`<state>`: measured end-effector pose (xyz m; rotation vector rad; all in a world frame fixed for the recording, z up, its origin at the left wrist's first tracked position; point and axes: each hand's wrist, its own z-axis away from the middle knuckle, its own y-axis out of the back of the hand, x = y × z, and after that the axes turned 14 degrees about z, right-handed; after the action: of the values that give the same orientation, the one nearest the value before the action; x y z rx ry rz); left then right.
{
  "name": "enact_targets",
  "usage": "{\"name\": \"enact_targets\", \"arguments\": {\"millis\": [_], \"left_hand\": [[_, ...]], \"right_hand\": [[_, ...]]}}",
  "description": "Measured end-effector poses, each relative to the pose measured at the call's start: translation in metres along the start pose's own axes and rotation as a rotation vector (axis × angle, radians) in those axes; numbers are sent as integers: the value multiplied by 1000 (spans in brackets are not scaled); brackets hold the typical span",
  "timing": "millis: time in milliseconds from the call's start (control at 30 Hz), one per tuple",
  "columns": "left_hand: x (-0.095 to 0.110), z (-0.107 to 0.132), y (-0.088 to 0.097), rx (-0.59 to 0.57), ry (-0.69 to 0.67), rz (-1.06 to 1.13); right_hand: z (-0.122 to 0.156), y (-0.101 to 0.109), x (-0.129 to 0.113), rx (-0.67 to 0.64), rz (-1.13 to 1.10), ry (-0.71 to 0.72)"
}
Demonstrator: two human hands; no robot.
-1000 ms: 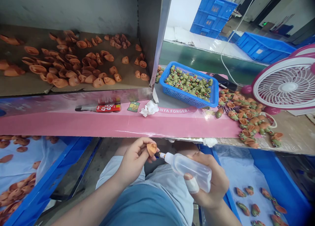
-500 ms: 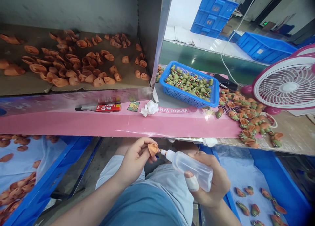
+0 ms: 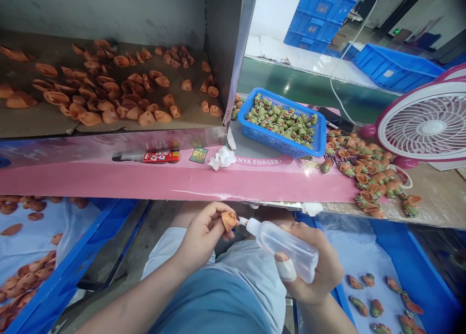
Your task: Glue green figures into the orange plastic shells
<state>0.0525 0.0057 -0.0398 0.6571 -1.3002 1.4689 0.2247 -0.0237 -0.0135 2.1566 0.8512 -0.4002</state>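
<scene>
Between the fingertips of my left hand (image 3: 204,234) is a small orange hollow shell piece (image 3: 229,221), its hollow side turned up toward me. My right hand (image 3: 315,266) is wrapped around a translucent squeeze bottle (image 3: 286,249) with a white nozzle, and its thumb wears a white bandage (image 3: 287,270). The bottle lies tilted, its narrow tip pointing left at the edge of the shell piece. Whether tip and piece touch, I cannot tell. Both hands are over my lap, just in front of the pink table edge.
Many orange shell pieces (image 3: 109,101) lie in the cardboard-floored box. A blue basket (image 3: 251,130) holds green pieces. Joined orange-green pieces (image 3: 374,183) are heaped by a fan (image 3: 425,125). Crumpled tissue (image 3: 222,158) and a red marker (image 3: 160,157) lie on the table. Blue crates (image 3: 429,280) stand below.
The view has shifted slightly. Both hands keep nearly the same pose, with the bottle tip still at the shell piece.
</scene>
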Motion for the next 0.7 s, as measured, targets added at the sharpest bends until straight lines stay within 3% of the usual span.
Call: {"name": "enact_targets", "arguments": {"millis": [700], "left_hand": [[1,2,0,10,6,-20]], "right_hand": [[2,-1,-1,-4,-23,16]]}}
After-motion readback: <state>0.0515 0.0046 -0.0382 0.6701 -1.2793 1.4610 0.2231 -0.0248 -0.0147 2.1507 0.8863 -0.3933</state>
